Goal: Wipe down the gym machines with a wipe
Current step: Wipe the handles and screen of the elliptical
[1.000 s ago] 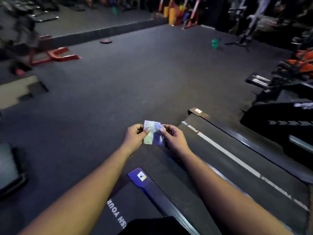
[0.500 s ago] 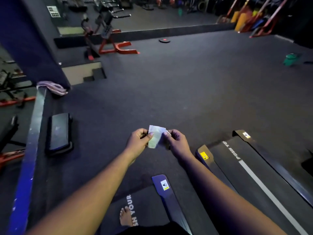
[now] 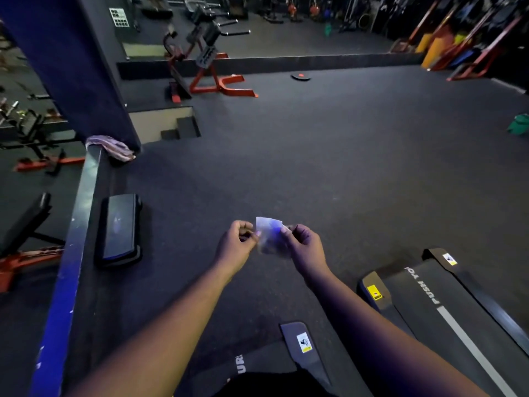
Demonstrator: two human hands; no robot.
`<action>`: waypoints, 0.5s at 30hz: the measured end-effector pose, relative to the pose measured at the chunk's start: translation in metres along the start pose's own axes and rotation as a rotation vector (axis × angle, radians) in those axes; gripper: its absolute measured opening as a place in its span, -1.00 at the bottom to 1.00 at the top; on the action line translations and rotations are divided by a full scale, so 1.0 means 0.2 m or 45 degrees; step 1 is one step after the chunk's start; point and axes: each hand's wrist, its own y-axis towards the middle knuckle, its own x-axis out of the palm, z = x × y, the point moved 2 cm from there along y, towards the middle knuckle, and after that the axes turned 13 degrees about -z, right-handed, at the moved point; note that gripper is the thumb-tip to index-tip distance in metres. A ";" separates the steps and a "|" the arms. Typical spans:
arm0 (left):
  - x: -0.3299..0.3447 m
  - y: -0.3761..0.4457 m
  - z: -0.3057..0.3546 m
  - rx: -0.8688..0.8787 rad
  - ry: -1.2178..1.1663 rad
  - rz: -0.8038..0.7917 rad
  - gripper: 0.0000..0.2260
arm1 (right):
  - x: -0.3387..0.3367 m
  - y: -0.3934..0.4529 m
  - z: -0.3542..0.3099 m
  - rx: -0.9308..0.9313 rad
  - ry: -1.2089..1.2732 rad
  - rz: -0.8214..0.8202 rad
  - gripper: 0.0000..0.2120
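A small pale wipe (image 3: 269, 235) hangs in front of me at chest height, held between both hands. My left hand (image 3: 236, 242) pinches its left edge with thumb and curled fingers. My right hand (image 3: 304, 247) pinches its right edge the same way. Below the hands lie two treadmill decks: one (image 3: 446, 308) at the lower right with a white stripe and lettering, another (image 3: 300, 343) at the bottom centre, partly hidden by my arms.
A blue rail (image 3: 71, 253) runs down the left, with a cloth (image 3: 110, 147) draped over its far end by a dark pillar (image 3: 74, 67). A black step platform (image 3: 118, 229) lies beside the rail. A red-framed machine (image 3: 211, 67) and a green bucket (image 3: 519, 127) stand farther off on the dark floor.
My view has swung left: the treadmills slid to the lower right and the rail, pillar and step platform came into sight. Both hands kept hold of the wipe.
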 end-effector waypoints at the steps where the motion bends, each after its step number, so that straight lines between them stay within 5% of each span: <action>1: -0.03 0.01 -0.01 -0.014 0.066 0.049 -0.82 | 0.01 0.02 0.00 -0.021 -0.090 0.036 -0.73; 3: -0.07 0.03 -0.02 -0.039 0.084 0.080 -0.80 | 0.06 0.08 -0.03 -0.078 -0.339 0.096 -0.75; 8: -0.10 0.13 0.06 -0.071 -0.377 -0.240 -0.70 | 0.20 0.21 -0.10 -0.259 -0.747 0.002 -0.88; 15: -0.26 0.41 0.07 -0.042 -0.435 -0.298 -0.83 | 0.24 0.51 -0.06 -0.395 -0.649 -0.191 -0.92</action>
